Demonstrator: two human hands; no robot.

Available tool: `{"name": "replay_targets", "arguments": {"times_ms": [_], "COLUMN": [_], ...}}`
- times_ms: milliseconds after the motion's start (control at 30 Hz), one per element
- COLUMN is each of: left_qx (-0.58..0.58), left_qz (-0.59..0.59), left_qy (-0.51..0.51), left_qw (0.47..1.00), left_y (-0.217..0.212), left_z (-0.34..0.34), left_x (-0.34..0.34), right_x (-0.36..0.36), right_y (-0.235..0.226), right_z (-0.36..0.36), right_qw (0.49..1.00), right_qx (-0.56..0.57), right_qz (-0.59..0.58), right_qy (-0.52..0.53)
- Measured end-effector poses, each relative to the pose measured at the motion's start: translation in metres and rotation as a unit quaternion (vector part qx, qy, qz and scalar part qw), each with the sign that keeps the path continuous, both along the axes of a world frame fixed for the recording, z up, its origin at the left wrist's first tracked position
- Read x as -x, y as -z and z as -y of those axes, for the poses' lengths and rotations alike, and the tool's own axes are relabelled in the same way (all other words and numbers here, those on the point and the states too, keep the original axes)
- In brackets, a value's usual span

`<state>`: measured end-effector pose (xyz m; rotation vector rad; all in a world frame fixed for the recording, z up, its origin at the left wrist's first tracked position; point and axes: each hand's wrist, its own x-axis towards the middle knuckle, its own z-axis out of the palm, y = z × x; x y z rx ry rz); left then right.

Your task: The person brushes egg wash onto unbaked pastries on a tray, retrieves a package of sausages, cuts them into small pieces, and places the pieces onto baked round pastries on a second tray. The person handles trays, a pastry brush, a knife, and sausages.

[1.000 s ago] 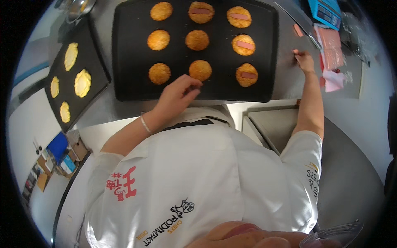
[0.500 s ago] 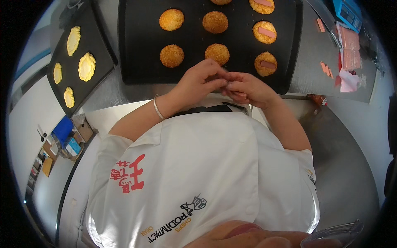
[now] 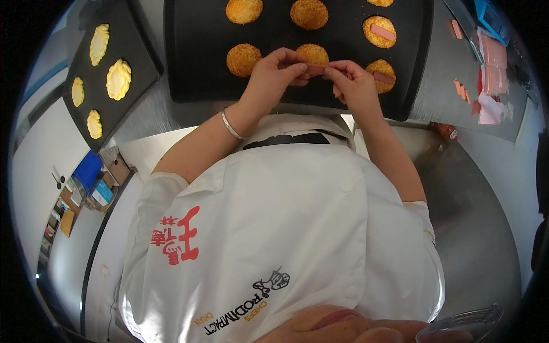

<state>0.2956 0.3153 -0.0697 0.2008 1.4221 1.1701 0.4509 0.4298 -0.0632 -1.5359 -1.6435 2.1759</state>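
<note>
My left hand (image 3: 275,73) and my right hand (image 3: 355,87) meet over the near edge of a large black baking tray (image 3: 197,63). Between them is a thin pink ham strip (image 3: 315,70), pinched at its left end by my left fingers and at its right end by my right. It hangs just in front of a crumb-coated round bun (image 3: 313,54), which my fingers partly cover. Another plain bun (image 3: 242,60) lies beside my left hand. To the right, one bun (image 3: 380,32) carries a ham strip, as does the bun (image 3: 386,70) next to my right hand.
A second black tray (image 3: 132,34) with several pale yellow pastries (image 3: 118,79) lies to the left. On the steel table at right are loose ham strips (image 3: 461,90), a stack of sliced ham (image 3: 494,71) on plastic wrap, and a blue scale (image 3: 493,22).
Both hands have moved forward over the tray and spread slightly apart. A ham strip now shows between their fingertips. The view has shifted a little.
</note>
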Motion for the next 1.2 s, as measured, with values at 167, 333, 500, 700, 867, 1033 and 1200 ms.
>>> {"name": "replay_targets", "arguments": {"times_ms": [167, 333, 500, 700, 867, 1033, 1200], "left_qx": [0.004, 0.03, -0.016, 0.001, -0.014, -0.005, -0.001], "left_qz": [-0.112, -0.199, -0.402, -0.477, -0.44, -0.046, 0.067], "left_qy": [0.028, 0.07, 0.119, 0.169, 0.168, 0.149, 0.081], "left_qw": [0.993, 0.977, 0.908, 0.863, 0.882, 0.988, 0.994], "left_y": [0.011, 0.016, 0.045, 0.045, 0.006, -0.017, -0.02], "left_z": [-0.002, -0.007, -0.004, -0.013, -0.012, -0.006, -0.02], "left_x": [0.001, 0.002, 0.003, 0.001, 0.008, 0.01, 0.011], "right_x": [0.006, 0.007, 0.011, 0.015, 0.009, 0.014, 0.031], "right_y": [0.011, 0.024, 0.031, 0.044, 0.019, -0.003, -0.004], "right_z": [0.004, 0.005, 0.005, 0.001, -0.007, -0.009, 0.0], "right_qw": [0.998, 0.991, 0.976, 0.965, 0.986, 0.989, 0.984], "right_qx": [-0.062, -0.13, -0.202, -0.221, -0.153, 0.027, -0.117], "right_qz": [0.01, 0.017, 0.066, 0.112, 0.064, -0.092, -0.131], "right_qy": [0.018, 0.002, -0.039, -0.082, -0.022, 0.112, 0.037]}}
